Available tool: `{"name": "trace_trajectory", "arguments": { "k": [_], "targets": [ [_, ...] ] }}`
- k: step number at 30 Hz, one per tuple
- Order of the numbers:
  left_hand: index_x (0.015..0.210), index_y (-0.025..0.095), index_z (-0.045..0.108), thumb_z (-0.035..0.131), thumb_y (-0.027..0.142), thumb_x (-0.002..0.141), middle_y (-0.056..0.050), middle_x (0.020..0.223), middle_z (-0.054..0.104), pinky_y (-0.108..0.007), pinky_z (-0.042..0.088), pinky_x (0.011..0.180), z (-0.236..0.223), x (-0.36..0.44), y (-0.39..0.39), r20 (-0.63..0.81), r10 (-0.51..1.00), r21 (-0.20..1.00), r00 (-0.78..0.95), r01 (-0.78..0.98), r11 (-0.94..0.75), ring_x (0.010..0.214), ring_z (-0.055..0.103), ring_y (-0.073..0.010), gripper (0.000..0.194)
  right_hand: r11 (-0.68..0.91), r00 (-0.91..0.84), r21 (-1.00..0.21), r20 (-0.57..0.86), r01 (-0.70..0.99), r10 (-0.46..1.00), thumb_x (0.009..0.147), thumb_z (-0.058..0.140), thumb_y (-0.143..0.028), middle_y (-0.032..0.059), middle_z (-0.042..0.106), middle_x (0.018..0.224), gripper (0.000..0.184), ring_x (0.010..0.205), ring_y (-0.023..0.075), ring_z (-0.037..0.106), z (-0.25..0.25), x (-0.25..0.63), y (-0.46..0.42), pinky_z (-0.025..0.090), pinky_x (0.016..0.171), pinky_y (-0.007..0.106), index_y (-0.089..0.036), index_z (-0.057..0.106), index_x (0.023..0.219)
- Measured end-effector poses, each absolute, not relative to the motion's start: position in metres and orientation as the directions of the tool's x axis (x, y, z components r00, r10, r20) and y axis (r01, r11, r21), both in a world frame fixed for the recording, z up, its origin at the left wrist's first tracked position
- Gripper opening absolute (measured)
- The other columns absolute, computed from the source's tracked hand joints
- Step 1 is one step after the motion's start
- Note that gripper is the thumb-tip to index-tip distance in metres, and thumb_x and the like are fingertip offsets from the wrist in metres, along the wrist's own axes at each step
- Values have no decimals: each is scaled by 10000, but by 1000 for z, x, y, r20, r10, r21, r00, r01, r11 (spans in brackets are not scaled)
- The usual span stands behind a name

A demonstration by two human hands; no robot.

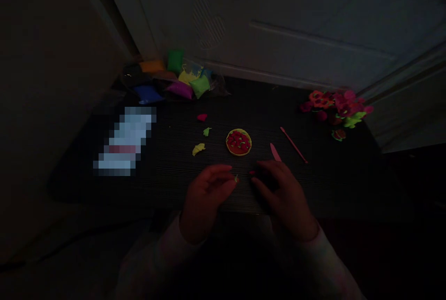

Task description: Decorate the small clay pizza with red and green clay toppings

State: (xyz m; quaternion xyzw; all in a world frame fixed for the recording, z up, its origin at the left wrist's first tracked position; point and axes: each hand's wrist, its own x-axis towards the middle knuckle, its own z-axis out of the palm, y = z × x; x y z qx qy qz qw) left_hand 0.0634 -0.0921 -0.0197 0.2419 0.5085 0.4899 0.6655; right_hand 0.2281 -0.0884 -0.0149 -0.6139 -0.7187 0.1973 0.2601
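The scene is very dark. My left hand (205, 198) is at the table's near edge, fingers curled, pinching a tiny green-and-red bit of clay (236, 178) at its fingertips. My right hand (282, 193) lies beside it, fingers bent, with a small red clay bit (252, 172) at its fingertips. Just beyond both hands sits a small round clay disc (239, 142) with a yellow rim and red and green pieces on top. A pink plastic knife (275, 152) lies right of the disc, close to my right hand.
A thin pink stick tool (293, 145) lies further right. Yellow (198, 149), green (206, 131) and red (201, 117) clay scraps sit left of the disc. Coloured clay bags (174, 79) are piled at back left, clay flowers (334, 107) at back right. A door stands behind the dark table (348, 179).
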Motion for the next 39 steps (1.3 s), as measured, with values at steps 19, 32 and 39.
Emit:
{"name": "trace_trajectory", "arguments": {
  "k": [19,32,39],
  "targets": [
    [825,216,638,688,163,612,42,704,661,-136,467,586,-7,66,-93,-384,921,832,59,-411,373,633,604,-68,224,177,-179,-770,83,613,980,780,531,-213,-9,635,824,80,775,120,590,22,217,-104,461,684,230,-225,549,857],
    [825,222,636,680,158,615,37,700,663,-133,452,557,17,68,-115,-353,923,829,150,-407,383,630,596,-75,224,208,-180,-884,144,418,973,768,546,-153,-26,591,829,144,805,104,556,42,213,-128,441,704,210,-255,534,869],
    [787,228,643,683,123,609,54,673,651,-105,428,520,21,72,-121,-368,911,759,187,-506,410,592,585,-46,211,166,-106,-949,142,268,984,770,543,-144,-25,567,821,154,786,99,539,41,208,-137,443,691,205,-265,557,865]
  ]
}}
